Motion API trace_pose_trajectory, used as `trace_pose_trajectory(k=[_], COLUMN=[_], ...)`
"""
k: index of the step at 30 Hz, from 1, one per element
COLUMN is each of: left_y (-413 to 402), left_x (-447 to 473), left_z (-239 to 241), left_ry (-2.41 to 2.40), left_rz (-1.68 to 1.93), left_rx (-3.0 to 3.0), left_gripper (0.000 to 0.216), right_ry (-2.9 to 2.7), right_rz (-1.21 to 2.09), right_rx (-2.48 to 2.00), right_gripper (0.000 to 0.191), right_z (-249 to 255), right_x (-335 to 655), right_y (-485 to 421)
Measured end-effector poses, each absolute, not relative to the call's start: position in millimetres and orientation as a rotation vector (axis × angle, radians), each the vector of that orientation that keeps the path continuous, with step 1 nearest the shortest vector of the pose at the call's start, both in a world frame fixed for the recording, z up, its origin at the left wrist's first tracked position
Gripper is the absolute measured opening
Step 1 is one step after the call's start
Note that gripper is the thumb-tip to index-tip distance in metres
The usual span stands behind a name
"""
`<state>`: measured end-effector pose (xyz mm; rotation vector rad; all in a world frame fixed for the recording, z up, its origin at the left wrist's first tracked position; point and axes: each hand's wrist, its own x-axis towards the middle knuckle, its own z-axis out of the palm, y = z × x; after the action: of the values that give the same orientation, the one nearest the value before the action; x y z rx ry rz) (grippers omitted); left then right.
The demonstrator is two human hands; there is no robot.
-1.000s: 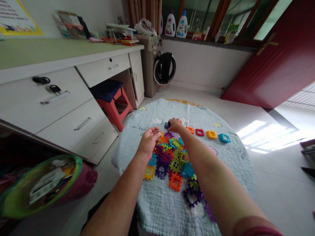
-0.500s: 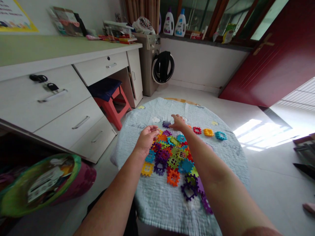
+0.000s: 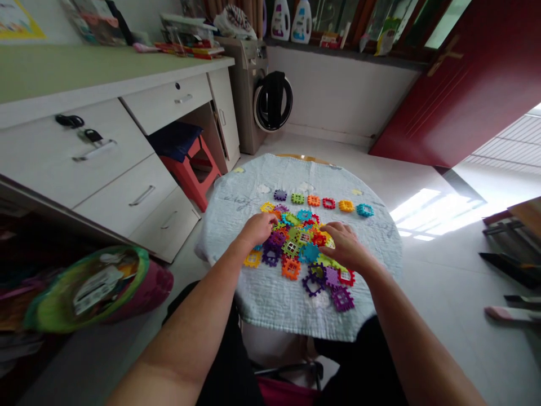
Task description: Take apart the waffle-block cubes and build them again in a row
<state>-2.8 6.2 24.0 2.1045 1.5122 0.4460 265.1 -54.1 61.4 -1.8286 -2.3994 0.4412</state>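
Colourful notched plastic building tiles lie in a heap (image 3: 291, 248) on the cloth-covered table. My left hand (image 3: 258, 228) is at the heap's left edge, its fingers curled and closed together; what they hold, if anything, is hidden. Over the right side of the heap is my right hand (image 3: 345, 245), fingers apart, touching or just above the green and red tiles. Beyond the heap runs a row of separate tiles: a purple tile (image 3: 280, 195), a green tile (image 3: 297, 198), an orange tile (image 3: 313, 201), a red tile (image 3: 328, 203), a yellow tile (image 3: 346, 206) and a blue tile (image 3: 365, 210).
A pale blue cloth (image 3: 228, 225) covers the round table. To the left are a white drawer desk (image 3: 105, 180), a red stool (image 3: 198, 175) and a lined waste bin (image 3: 147, 287). A washing machine (image 3: 243, 96) with its door ajar stands behind; a red door (image 3: 422, 113) is at right.
My right hand has drawn back from the far row to the heap's right side, uncovering the purple, green and orange tiles. My left hand stays by the heap; the view has tilted down.
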Motion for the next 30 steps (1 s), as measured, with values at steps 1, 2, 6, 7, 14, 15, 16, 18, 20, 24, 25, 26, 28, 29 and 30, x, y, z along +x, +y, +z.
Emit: trace_pose_trajectory(k=[1,2,6,7,14,15,16,18,20,24,25,26,28,29,30], left_y=[5,5,0,-3,-43,-47,-49,-52,-52,-51,-50,-48,-43,-40,-38], left_x=[-3,-4,-6,-6,-2,0,1,6,11,16,15,14,9,7,5], left_z=[24,23,22,21,12,10,8,5,4,5,5,5,5,5,5], left_ry=[1.487,1.465,1.423,1.415,1.376,1.394,1.416,1.458,1.495,1.586,1.599,1.599,1.555,1.516,1.474], left_rz=[0.425,0.423,0.384,0.356,0.182,0.156,0.135,0.112,0.116,0.134,0.147,0.167,0.226,0.268,0.323], left_rx=[2.124,2.143,2.252,2.273,2.346,2.358,2.369,2.39,2.397,2.349,2.325,2.296,2.22,2.172,2.115], left_gripper=[0.029,0.028,0.022,0.022,0.044,0.046,0.047,0.046,0.043,0.04,0.038,0.034,0.023,0.019,0.016], right_ry=[-2.397,-2.384,-2.317,-2.323,-2.305,-2.287,-2.282,-2.31,-2.371,-2.491,-2.529,-2.569,-2.641,-2.67,-2.691], right_rz=[0.459,0.474,0.455,0.442,0.458,0.464,0.482,0.558,0.643,0.625,0.607,0.595,0.591,0.589,0.586], right_rx=[-1.813,-1.806,-1.872,-1.881,-1.852,-1.868,-1.882,-1.897,-1.884,-1.928,-1.95,-1.97,-1.994,-2.001,-2.007], right_gripper=[0.047,0.047,0.049,0.049,0.039,0.032,0.025,0.015,0.011,0.008,0.011,0.015,0.021,0.024,0.024], right_z=[59,55,29,23,17,18,20,21,22,23,23,23,22,21,19], right_x=[264,262,249,246,254,258,262,267,269,261,258,256,250,247,244], right_y=[-64,-72,-87,-87,-68,-66,-63,-61,-63,-74,-78,-81,-88,-90,-92])
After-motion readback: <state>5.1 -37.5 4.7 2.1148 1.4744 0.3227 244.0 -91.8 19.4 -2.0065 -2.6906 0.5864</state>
